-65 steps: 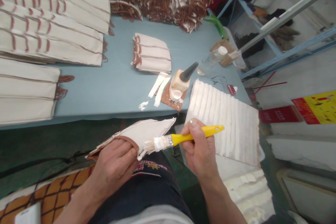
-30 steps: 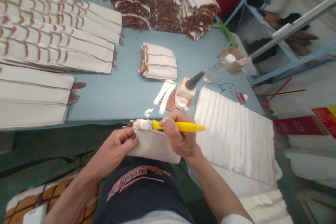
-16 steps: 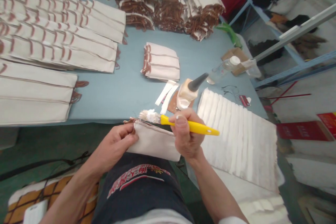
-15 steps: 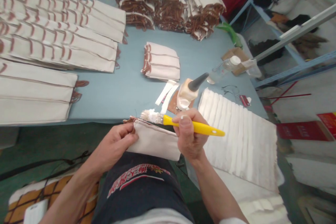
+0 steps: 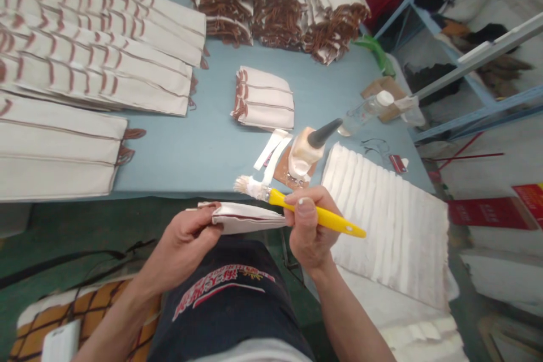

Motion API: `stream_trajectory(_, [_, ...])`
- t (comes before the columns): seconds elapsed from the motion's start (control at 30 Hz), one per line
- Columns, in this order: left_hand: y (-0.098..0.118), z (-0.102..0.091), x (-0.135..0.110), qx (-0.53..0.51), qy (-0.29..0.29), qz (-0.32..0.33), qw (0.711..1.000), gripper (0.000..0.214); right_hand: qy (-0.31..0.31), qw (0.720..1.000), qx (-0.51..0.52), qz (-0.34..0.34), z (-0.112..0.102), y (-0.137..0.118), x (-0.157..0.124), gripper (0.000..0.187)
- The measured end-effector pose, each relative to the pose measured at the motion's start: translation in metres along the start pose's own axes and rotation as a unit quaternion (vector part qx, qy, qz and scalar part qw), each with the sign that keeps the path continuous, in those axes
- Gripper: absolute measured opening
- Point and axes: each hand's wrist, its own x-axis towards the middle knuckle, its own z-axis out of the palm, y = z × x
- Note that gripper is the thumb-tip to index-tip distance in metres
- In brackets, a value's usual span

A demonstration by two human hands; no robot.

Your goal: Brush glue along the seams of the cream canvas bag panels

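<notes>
My left hand (image 5: 190,240) pinches the left end of a flat cream fabric pouch (image 5: 248,219) with brown trim, held over my lap just off the table edge. The pouch is tipped so its long upper edge faces me, showing a dark red-brown line. My right hand (image 5: 311,226) is closed round a yellow-handled brush (image 5: 318,214), and its fingers also meet the pouch's right end. White paste coats the bristles, which hover above the pouch, apart from it. Behind the brush stands an open container of white paste (image 5: 302,161) with a dark handle sticking out.
On the blue table (image 5: 186,158) lie rows of cream pouches (image 5: 63,147) at left, a small pouch stack (image 5: 266,99) in the middle and brown-and-cream piles (image 5: 271,5) behind. White strips (image 5: 271,153), a clear bottle (image 5: 367,112) and layered white pieces (image 5: 386,220) are at right.
The brush has lifted off the pouch's upper edge and shifted slightly right. The pouch has tilted from showing its broad face to showing its long edge.
</notes>
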Motion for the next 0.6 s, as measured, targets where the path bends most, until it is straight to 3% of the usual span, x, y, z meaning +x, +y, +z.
stream_trajectory(0.1, [0.001,0.001,-0.004,0.092,0.035,0.113,0.989,0.033,0.037,0.998,0.025,-0.053,0.004,-0.014,-0.004,0.042])
stream_trajectory(0.17, [-0.001,0.001,-0.007,0.131,0.063,0.177,0.973,0.036,0.057,0.996,0.056,-0.037,0.008,-0.026,-0.005,0.048])
stream_trajectory(0.3, [-0.007,-0.004,-0.011,0.183,0.078,0.244,0.949,0.033,0.066,0.996,0.065,-0.009,0.012,-0.041,-0.006,0.052])
stream_trajectory(0.43, [-0.011,-0.006,-0.012,0.189,0.081,0.267,0.942,0.032,0.026,0.997,0.073,0.008,0.016,-0.041,-0.004,0.055])
stream_trajectory(0.6, [-0.014,-0.007,-0.02,0.172,0.09,0.232,0.953,0.034,-0.036,0.989,0.145,0.02,0.027,-0.034,0.001,0.051])
